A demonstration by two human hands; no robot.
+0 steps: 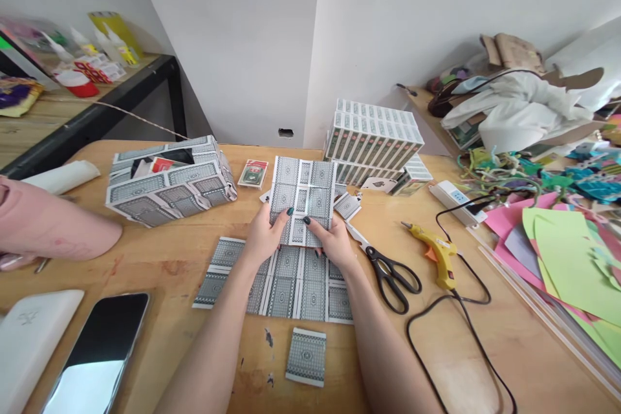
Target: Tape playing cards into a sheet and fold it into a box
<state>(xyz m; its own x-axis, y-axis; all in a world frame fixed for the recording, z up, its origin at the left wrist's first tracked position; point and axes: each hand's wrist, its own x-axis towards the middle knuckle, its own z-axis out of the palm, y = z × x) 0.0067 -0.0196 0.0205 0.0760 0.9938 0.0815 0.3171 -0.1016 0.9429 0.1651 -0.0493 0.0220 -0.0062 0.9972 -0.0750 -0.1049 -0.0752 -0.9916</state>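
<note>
The card panel [303, 200] is hiding most fingers, so the grip seems two-sided: left hand [264, 236] and right hand [332, 242] are pinching its lower edge, above the card sheet [286, 284].

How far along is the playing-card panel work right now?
Done: a card-covered box stands at the left, and a flat panel of joined cards lies on the table. In hand: left hand and right hand hold a second joined-card panel upright. Left: one loose card and unopened card packs.
</note>
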